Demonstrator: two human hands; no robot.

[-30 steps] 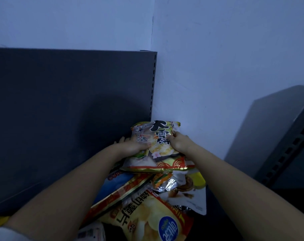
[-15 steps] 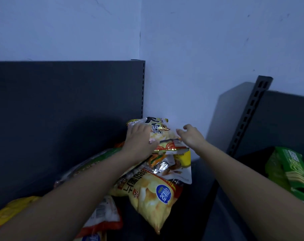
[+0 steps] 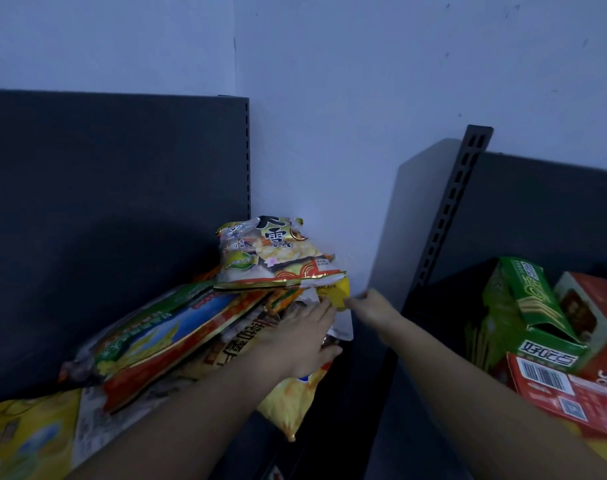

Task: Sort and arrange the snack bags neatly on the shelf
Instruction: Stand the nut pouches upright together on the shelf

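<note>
A pile of snack bags fills the right end of the dark shelf. A white and gold rice-cracker bag [image 3: 274,254] lies on top, free of both hands. Under it a yellow and white bag [image 3: 340,295] sticks out to the right, and my right hand [image 3: 373,306] pinches its yellow corner. My left hand [image 3: 302,337] lies flat, fingers fairly straight, on a yellow chip bag [image 3: 291,407] that hangs over the shelf's front edge. A long blue and red bag [image 3: 163,341] leans at the pile's left.
A dark back panel [image 3: 104,202] stands behind the pile, with the white wall beside it. A slotted upright [image 3: 451,209] divides off the right-hand shelf, which holds an open green box [image 3: 527,306] and red boxes [image 3: 565,393]. More yellow bags [image 3: 25,434] lie at lower left.
Both hands have let go of the top rice-cracker bag and dropped lower. My left hand now lies on the chip bag; my right hand has taken the yellow corner underneath.
</note>
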